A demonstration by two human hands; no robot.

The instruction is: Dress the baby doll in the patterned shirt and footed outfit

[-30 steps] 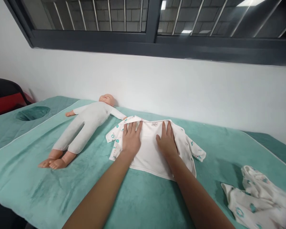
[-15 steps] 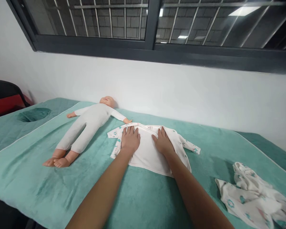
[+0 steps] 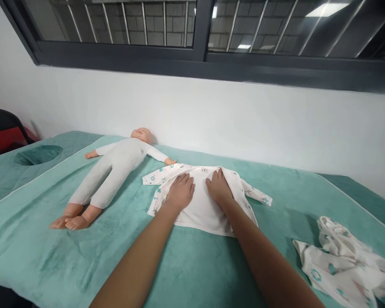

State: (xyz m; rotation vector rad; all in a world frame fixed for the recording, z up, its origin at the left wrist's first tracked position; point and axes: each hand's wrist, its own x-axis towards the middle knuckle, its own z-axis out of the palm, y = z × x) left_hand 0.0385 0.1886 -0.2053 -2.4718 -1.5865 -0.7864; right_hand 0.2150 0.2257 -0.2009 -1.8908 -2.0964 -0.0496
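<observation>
A small white baby shirt (image 3: 200,205) with printed sleeves lies spread open on the green bed cover, its plain inner side showing. My left hand (image 3: 182,190) rests flat on the shirt's left half, fingers stretched towards the collar. On the right half, my right hand (image 3: 220,187) lies with its fingers extended, the tips by the folded front edge near the neckline. Left of the shirt, a baby doll (image 3: 120,167) in a white body lies on its back, one of its hands close to the shirt's left sleeve.
Crumpled printed baby clothing (image 3: 343,265) lies at the lower right on the green cover (image 3: 192,265). A dark hole (image 3: 38,155) shows in the bed at the left, with a red and black chair (image 3: 4,132) beyond. Behind stand a white wall and a barred window (image 3: 192,60).
My left hand has slid a little right and down, off the shirt's upper left edge, which now lies spread out. My right hand stays nearly in place. The view has shifted slightly.
</observation>
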